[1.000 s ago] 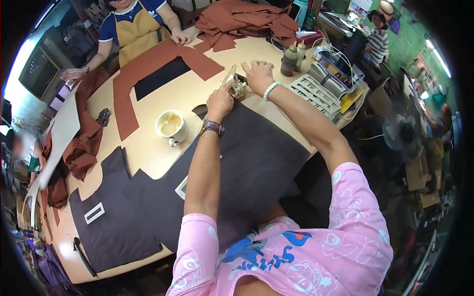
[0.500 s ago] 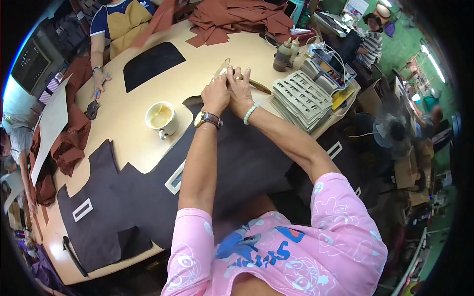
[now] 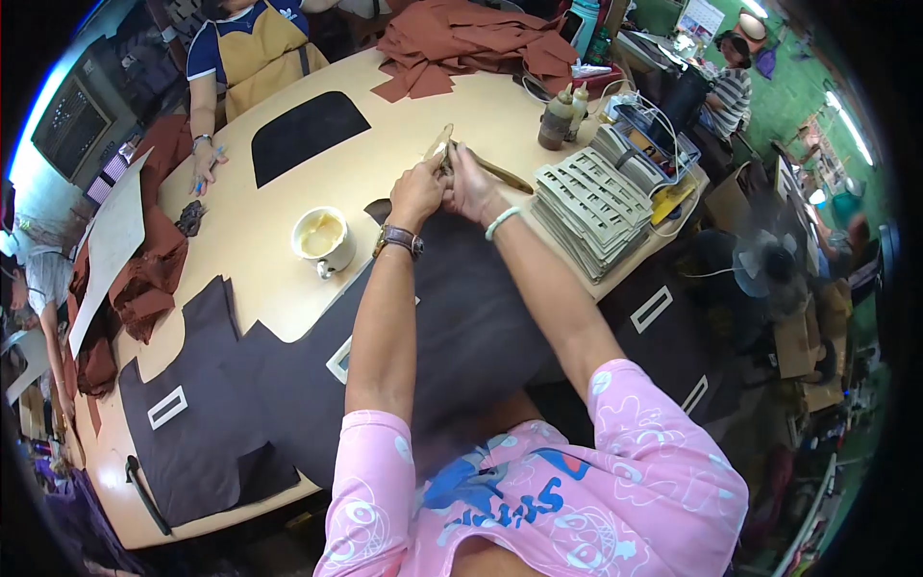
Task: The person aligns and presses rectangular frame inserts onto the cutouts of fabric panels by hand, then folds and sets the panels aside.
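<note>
Fingers of the left hand (image 3: pixel 417 196) curl tight round a crusted object (image 3: pixel 441 142), upper centre, apparently wanting steadiness; right hand (image 3: pixel 475 188) touches alongside, its grip unclear.

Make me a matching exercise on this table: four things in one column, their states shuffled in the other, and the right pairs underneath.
Things
1. Mug
2. Panel with curved corners
3. Pale cards
4. Squeeze bottles

States
A. Piled in a stack, with slots
B. Standing side by side, with nozzles
C. White, with something yellowish inside
D. Black, lying flat

Pairs: 1-C, 2-D, 3-A, 4-B
</note>
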A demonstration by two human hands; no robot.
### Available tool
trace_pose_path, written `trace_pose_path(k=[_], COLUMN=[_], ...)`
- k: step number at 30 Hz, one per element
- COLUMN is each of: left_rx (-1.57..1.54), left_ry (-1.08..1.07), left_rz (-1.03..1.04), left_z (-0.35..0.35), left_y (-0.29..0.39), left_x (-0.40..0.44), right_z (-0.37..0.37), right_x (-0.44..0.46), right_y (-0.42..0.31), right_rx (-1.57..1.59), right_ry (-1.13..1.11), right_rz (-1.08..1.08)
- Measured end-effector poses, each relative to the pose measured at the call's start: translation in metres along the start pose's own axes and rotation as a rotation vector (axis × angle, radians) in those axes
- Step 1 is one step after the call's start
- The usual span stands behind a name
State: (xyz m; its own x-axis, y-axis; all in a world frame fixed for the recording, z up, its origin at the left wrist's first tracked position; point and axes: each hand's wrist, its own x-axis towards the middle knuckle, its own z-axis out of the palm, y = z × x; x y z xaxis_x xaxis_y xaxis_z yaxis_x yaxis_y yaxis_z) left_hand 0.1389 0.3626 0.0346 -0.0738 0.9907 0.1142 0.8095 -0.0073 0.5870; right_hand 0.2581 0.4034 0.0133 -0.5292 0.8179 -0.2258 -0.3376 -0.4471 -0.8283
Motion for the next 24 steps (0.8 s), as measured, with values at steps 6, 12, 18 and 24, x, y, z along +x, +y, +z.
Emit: trace_pose_path(k=[6, 12, 18, 24], left_rx=[0.077, 0.09, -0.091, -0.296], left_ry=[0.008, 0.037, -0.043, 0.204], left_rz=[0.032, 0.002, 0.047, 0.205], left_z=[-0.005, -0.004, -0.004, -0.051], left_y=[0.01, 0.015, -0.002, 0.001], left_x=[-0.007, -0.011, 0.007, -0.054], right_z=[0.008, 0.002, -0.01, -0.012], right_x=[-0.017, -0.034, -0.077, -0.092], right_y=[0.016, 0.018, -0.001, 0.03], right_rx=[-0.085, -0.344, -0.782, -1.641], right_ry=[0.003, 0.048, 0.073, 0.507], right_rz=[0.016, 0.097, 0.056, -0.555])
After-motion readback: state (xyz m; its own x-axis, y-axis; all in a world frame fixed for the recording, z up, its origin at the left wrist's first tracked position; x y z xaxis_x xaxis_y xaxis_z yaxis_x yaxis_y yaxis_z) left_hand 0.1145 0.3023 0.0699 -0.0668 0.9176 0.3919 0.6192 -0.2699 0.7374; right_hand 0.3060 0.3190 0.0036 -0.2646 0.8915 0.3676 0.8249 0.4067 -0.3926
